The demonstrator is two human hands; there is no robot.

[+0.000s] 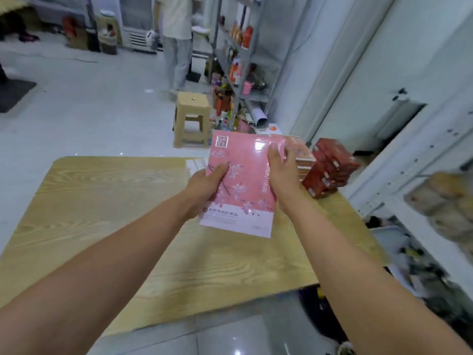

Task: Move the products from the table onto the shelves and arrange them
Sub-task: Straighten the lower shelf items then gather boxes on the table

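A flat pink box (243,183) printed with white blossoms is held up above the wooden table (102,213). My left hand (207,185) grips its left edge, thumb on the front. My right hand (281,172) grips its right edge, fingers curled over the top corner. Behind the box, at the table's far right corner, lies a stack of similar pinkish boxes (303,155) and a pile of red boxes (330,167). A flat white item (195,163) lies just left of them.
A beige plastic stool (192,119) stands beyond the table. A metal shelf rack (240,55) with bottles and packets rises behind it, and a person (176,42) stands beside it. A white shelf unit (422,175) with blurred goods is at my right.
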